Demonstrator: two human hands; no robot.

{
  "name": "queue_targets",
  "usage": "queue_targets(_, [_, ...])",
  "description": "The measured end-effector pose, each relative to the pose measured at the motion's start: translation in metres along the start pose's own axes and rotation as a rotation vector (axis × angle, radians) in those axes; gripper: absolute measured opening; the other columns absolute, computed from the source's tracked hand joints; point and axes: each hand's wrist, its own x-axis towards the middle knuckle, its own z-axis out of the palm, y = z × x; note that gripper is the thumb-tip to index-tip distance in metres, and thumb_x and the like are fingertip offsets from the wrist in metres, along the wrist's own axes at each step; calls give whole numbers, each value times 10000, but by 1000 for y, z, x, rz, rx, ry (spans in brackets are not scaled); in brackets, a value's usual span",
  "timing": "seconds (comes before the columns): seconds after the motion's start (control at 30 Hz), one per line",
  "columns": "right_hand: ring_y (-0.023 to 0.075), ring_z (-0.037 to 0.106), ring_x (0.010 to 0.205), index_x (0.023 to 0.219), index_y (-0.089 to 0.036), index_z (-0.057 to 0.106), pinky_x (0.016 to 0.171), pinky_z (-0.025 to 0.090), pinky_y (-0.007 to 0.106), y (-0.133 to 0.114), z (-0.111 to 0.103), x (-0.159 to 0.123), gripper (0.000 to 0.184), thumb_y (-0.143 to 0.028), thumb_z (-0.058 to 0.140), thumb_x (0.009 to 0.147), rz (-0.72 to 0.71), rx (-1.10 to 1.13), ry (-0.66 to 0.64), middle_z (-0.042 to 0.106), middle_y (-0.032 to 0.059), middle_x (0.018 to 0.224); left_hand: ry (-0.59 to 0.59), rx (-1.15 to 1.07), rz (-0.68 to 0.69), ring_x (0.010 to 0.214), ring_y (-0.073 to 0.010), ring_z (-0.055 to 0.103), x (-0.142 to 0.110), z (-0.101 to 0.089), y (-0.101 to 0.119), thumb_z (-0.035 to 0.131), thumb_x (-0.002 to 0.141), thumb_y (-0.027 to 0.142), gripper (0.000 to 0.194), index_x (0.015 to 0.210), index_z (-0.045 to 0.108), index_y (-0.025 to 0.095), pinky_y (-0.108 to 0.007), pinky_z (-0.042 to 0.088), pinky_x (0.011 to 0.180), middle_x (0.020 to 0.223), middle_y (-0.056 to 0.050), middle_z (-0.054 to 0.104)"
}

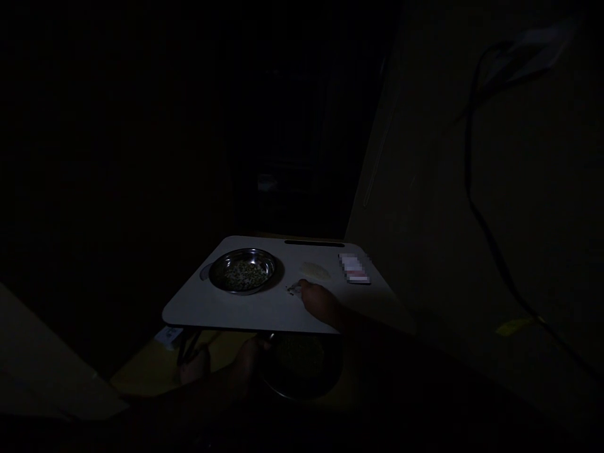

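Observation:
The scene is very dim. On the white low table (pixel 268 313) stands a shiny steel bowl (pixel 264 287) with many small greenish and pale bits in it. To its right, my right hand (pixel 321 302) is closed in a pinch on a small whitish piece (pixel 295 289) just over the tabletop; dark specks show by it, and its kind is unclear. Beyond that hand lies a pale oval patch (pixel 314 270). Below the table's near edge, my left hand (pixel 250 357) grips the rim of a dark round bowl (pixel 302 396) with greenish contents, its fingers partly in shadow.
A phone (pixel 353 269), its screen blurred out, lies at the table's right side. A slot (pixel 314 243) runs along the far edge. A foot (pixel 195 366) is below left, near a small box (pixel 168 336). A dark cable (pixel 491 239) hangs along the right wall.

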Motion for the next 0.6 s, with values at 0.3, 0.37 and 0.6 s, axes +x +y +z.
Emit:
queue_targets(0.3, [178,580,763,1058,-169,384,607,399,264,8,5,2,273,-133,276,810,7,48,-11,599,95,868,2,6,-23,450,-174,485,-9,2,2,444,584,210,80,559,492,152,-318,403,502,461,-46,516])
queue_targets(0.37, [174,581,741,1066,-178,382,584,394,253,8,4,0,266,-151,283,820,7,52,-16,600,84,846,19,12,-22,433,-165,471,-9,2,2,437,588,210,80,547,481,155,-313,398,494,444,-41,502])
queue_targets(0.6, [179,582,724,1040,-177,399,567,381,249,9,3,-6,240,-171,291,825,1,42,3,600,83,817,-12,-11,48,413,-170,449,-2,-1,0,432,594,214,64,568,471,171,-322,383,471,416,-31,462])
